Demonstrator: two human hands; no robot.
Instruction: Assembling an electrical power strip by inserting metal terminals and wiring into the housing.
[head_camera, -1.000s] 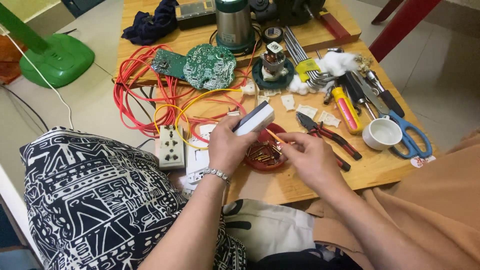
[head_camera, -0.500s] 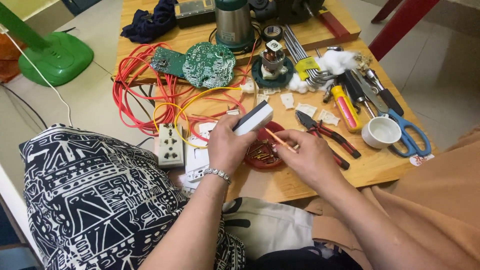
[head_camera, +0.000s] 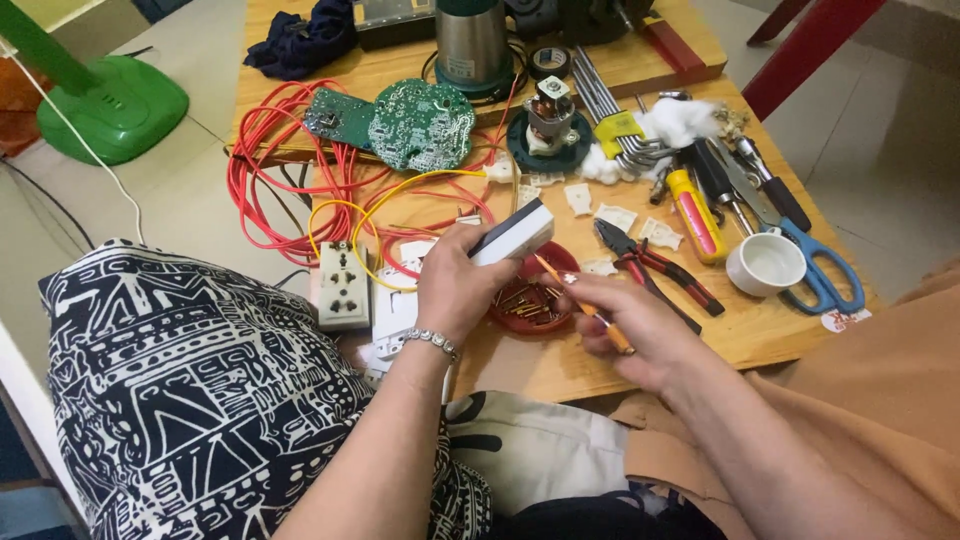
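Note:
My left hand (head_camera: 455, 285) grips a white rectangular socket box (head_camera: 512, 233) with a dark underside, held tilted above the table. My right hand (head_camera: 630, 325) holds a thin orange-handled screwdriver (head_camera: 582, 303), its tip pointing up toward the lower edge of the box. Just below both sits a small red dish (head_camera: 530, 305) with several brass screws in it. A bracelet circles my left wrist.
On the wooden table (head_camera: 760, 330) lie a white socket plate (head_camera: 343, 285), tangled red and yellow wires (head_camera: 280, 190), green circuit boards (head_camera: 420, 125), red-handled pliers (head_camera: 655, 265), blue scissors (head_camera: 825, 275), a white cup (head_camera: 765, 263), a yellow screwdriver (head_camera: 695, 215), hex keys, a motor, a kettle. A green fan base (head_camera: 110, 110) stands on the floor.
The right hand has drawn slightly toward me and the screwdriver tip sits closer to the box's lower edge. The left hand holds the box almost still.

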